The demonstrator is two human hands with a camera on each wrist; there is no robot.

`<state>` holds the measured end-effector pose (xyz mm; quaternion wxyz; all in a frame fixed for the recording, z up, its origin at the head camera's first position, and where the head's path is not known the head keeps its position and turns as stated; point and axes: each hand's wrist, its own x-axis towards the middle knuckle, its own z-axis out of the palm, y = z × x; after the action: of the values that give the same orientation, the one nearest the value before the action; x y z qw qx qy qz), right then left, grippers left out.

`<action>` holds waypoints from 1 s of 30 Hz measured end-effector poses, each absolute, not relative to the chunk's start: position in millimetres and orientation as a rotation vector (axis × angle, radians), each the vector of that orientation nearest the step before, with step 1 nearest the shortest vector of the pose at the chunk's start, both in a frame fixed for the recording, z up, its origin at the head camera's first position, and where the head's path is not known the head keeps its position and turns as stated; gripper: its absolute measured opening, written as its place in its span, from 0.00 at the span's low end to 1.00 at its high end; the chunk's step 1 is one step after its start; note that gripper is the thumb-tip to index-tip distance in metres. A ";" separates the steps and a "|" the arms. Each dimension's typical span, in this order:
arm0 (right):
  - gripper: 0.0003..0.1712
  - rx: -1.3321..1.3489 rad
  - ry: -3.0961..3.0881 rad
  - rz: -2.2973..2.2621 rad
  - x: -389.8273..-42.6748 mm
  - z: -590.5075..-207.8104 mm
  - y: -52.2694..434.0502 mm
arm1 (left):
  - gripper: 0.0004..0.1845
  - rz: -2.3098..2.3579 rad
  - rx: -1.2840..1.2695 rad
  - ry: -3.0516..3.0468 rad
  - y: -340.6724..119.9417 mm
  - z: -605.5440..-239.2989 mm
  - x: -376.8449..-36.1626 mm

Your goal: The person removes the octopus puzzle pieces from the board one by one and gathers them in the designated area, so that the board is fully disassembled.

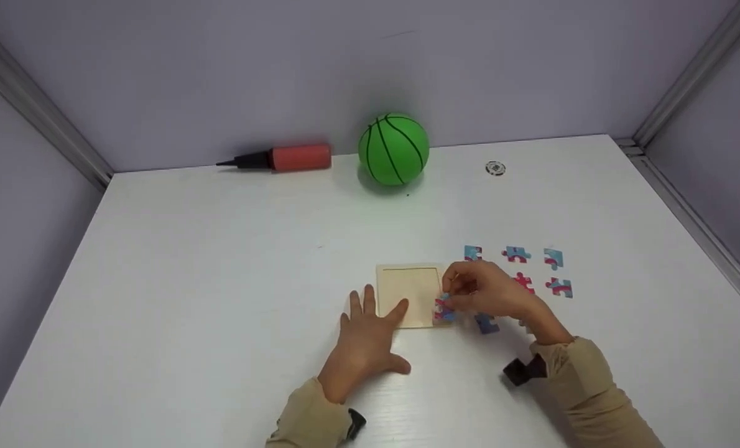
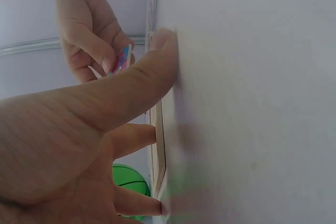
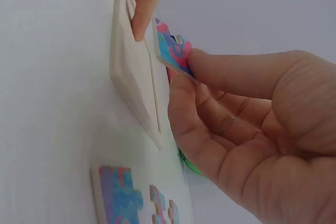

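A pale wooden puzzle tray (image 1: pixel 410 283) lies flat on the white table (image 1: pixel 221 261). My left hand (image 1: pixel 379 309) rests flat beside it with straight fingers, and its thumb (image 2: pixel 155 64) presses the tray's near left edge. My right hand (image 1: pixel 449 298) pinches a blue and pink puzzle piece (image 1: pixel 443 310) over the tray's near right corner. In the right wrist view the puzzle piece (image 3: pixel 173 48) stands tilted just off the tray (image 3: pixel 134 77), held between thumb and fingers (image 3: pixel 231 72). The tray's recess looks bare.
Several loose puzzle pieces (image 1: pixel 517 254) lie in rows right of the tray, one (image 1: pixel 485 323) under my right wrist. A green ball (image 1: pixel 393 149), a red pump (image 1: pixel 289 158) and a small round disc (image 1: pixel 495 168) sit near the back wall.
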<state>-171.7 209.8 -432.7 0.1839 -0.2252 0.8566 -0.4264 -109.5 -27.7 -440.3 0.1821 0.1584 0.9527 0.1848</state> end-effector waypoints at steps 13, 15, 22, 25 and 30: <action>0.08 -0.518 2.506 -1.195 -149.7 -421.0 294.9 | 0.52 0.574 0.459 2.687 -34.3 -440.4 -106.6; 0.07 -0.512 2.512 -1.178 -144.2 -422.5 308.2 | 0.52 0.569 0.454 2.691 -36.0 -440.7 -105.6; 0.06 -0.383 2.499 -1.114 -125.6 -425.6 357.4 | 0.52 0.553 0.470 2.702 -33.1 -438.3 -107.0; 0.05 -0.305 2.544 -1.039 -121.4 -429.1 367.7 | 0.52 0.552 0.479 2.700 -31.4 -437.7 -107.8; 0.04 -0.260 2.700 -0.936 -119.1 -434.3 367.5 | 0.52 0.575 0.481 2.697 -29.5 -438.5 -107.5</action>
<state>-119.1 367.5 -434.3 0.1357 -0.0896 0.9322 -0.3233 -107.5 -29.5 -438.5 0.1702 0.1693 0.9494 0.2024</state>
